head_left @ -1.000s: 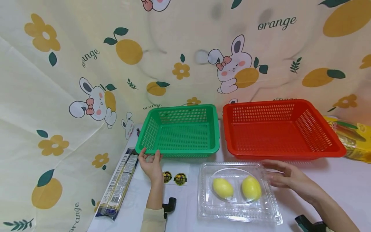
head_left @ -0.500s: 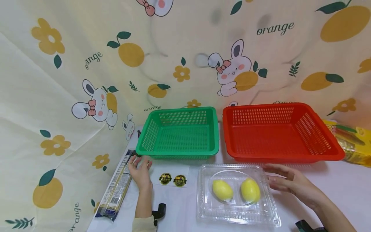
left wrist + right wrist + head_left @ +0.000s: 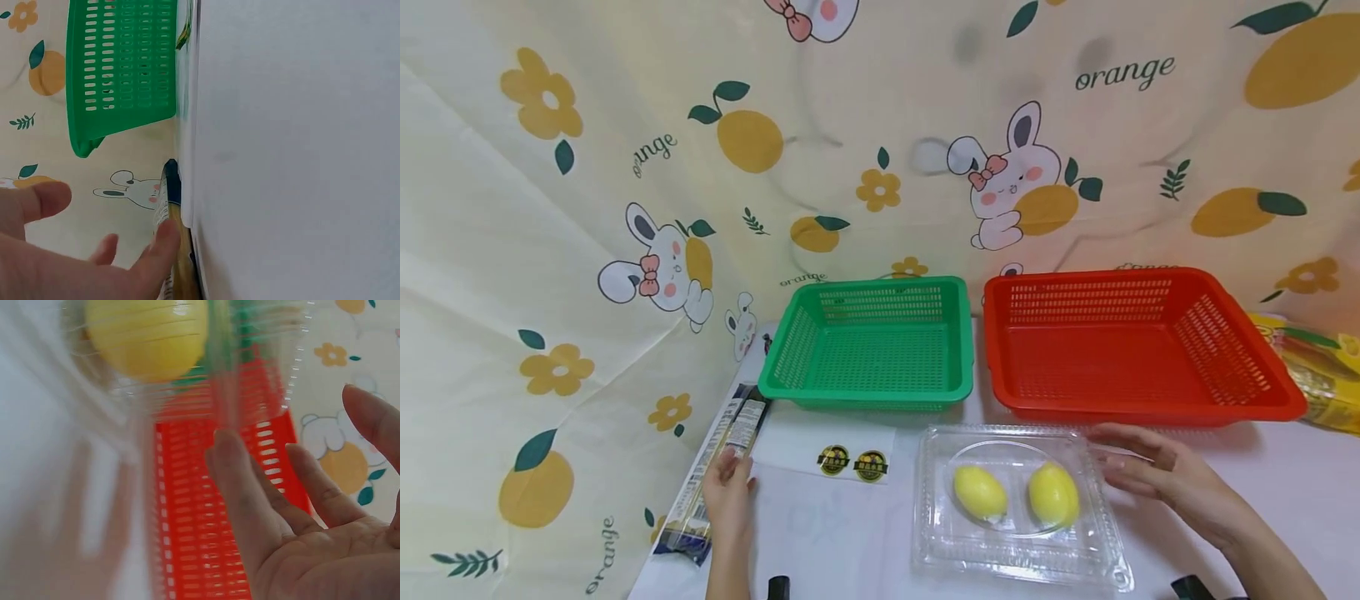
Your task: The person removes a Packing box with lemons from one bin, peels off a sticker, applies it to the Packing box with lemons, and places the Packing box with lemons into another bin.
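Observation:
A clear plastic clamshell box [image 3: 1015, 554] lies closed on the white table, with two lemons [image 3: 1053, 495] showing inside. My right hand [image 3: 1180, 487] is at its right side with the fingers extended; in the right wrist view the fingertips [image 3: 230, 447] are at the box's edge, and whether they touch is hard to tell. At the left, my left hand [image 3: 728, 496] is over a long gold-and-white printed packet [image 3: 696, 492]. Its fingers are loosely spread in the left wrist view, close to the packet [image 3: 181, 269], and I cannot tell whether they touch it.
A green basket [image 3: 865, 392] and a red basket [image 3: 1142, 408] stand side by side at the back. Two round black-and-gold stickers [image 3: 871, 466] lie on a white sheet [image 3: 782, 437] before the green one. A yellow package [image 3: 1326, 375] sits at the far right.
My left hand has moved from the green basket's front rim down and left to the long packet. My right hand has stayed beside the clear box.

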The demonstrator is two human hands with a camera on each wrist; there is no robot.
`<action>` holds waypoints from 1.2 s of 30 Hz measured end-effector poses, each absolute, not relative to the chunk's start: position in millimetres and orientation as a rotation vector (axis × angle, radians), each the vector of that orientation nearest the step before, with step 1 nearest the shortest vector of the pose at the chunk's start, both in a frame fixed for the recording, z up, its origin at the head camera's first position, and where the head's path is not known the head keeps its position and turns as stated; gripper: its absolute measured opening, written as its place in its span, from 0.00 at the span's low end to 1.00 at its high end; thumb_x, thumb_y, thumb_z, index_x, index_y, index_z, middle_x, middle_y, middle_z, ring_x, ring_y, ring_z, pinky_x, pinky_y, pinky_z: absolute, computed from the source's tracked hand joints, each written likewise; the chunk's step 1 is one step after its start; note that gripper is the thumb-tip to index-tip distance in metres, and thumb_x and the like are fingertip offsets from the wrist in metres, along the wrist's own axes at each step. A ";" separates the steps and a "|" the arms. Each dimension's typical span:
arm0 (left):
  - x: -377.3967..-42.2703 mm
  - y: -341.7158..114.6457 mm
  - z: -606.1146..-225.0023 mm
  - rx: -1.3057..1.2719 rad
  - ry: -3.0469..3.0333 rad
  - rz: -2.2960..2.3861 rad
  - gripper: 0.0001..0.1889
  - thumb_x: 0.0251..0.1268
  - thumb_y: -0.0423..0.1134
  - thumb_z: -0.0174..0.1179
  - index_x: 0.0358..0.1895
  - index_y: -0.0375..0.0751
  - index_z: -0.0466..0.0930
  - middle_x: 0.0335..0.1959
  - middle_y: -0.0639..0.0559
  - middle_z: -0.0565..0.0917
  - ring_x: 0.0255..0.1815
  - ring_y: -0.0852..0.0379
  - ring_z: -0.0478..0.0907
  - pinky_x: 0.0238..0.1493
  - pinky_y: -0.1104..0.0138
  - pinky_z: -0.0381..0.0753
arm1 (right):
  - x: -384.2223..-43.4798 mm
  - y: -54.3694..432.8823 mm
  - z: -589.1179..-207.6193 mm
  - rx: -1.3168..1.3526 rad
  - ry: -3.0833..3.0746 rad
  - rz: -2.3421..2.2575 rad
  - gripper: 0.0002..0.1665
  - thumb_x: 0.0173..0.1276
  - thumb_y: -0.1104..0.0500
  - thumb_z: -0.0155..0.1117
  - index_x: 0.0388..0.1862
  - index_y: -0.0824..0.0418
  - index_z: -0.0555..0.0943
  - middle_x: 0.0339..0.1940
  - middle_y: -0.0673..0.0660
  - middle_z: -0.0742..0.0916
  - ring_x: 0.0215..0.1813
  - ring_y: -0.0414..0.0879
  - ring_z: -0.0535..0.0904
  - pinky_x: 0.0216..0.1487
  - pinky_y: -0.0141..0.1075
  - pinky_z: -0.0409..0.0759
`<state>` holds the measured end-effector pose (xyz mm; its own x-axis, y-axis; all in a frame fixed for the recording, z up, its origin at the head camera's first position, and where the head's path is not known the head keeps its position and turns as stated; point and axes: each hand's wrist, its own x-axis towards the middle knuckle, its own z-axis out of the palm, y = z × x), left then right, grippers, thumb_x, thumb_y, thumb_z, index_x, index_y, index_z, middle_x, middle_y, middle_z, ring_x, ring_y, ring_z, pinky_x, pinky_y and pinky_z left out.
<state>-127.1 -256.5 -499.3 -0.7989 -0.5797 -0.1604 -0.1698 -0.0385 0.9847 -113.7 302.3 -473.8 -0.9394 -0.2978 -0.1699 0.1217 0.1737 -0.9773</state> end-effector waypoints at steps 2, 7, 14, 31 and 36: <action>-128.4 -256.9 -500.3 0.773 -1.985 -1.929 0.28 0.75 0.33 0.52 0.72 0.26 0.57 0.67 0.35 0.64 0.51 0.61 0.70 0.48 0.71 0.81 | -113.6 303.0 -469.2 -0.170 2.213 -1.786 0.28 0.77 0.58 0.55 0.73 0.63 0.66 0.60 0.38 0.82 0.57 0.30 0.78 0.49 0.39 0.85; -136.1 -260.8 -502.9 0.738 -2.160 -1.898 0.29 0.73 0.32 0.52 0.73 0.26 0.57 0.72 0.29 0.62 0.56 0.52 0.69 0.39 0.73 0.82 | -114.1 300.8 -459.2 -0.276 2.241 -1.840 0.27 0.77 0.63 0.54 0.73 0.65 0.66 0.61 0.43 0.83 0.58 0.33 0.79 0.50 0.38 0.85; -146.9 -262.4 -507.8 0.658 -2.270 -1.858 0.31 0.67 0.27 0.55 0.72 0.23 0.57 0.69 0.24 0.61 0.38 0.56 0.78 0.33 0.72 0.84 | -113.3 283.1 -445.5 -0.311 2.229 -1.864 0.28 0.76 0.65 0.56 0.73 0.63 0.67 0.62 0.44 0.82 0.59 0.34 0.80 0.52 0.32 0.83; -155.2 -251.4 -511.6 0.673 -2.310 -1.860 0.34 0.59 0.21 0.60 0.69 0.23 0.60 0.47 0.34 0.69 0.33 0.54 0.74 0.32 0.69 0.86 | -102.6 236.6 -426.9 -0.477 2.020 -1.850 0.28 0.75 0.65 0.56 0.72 0.66 0.66 0.65 0.52 0.81 0.62 0.41 0.79 0.59 0.36 0.80; -153.1 -247.1 -510.3 0.634 -2.497 -1.753 0.21 0.62 0.29 0.65 0.56 0.23 0.75 0.30 0.47 0.77 0.25 0.58 0.73 0.23 0.71 0.78 | -101.6 228.8 -428.2 -0.518 1.955 -1.863 0.27 0.75 0.66 0.56 0.71 0.69 0.66 0.65 0.58 0.80 0.62 0.45 0.79 0.58 0.30 0.79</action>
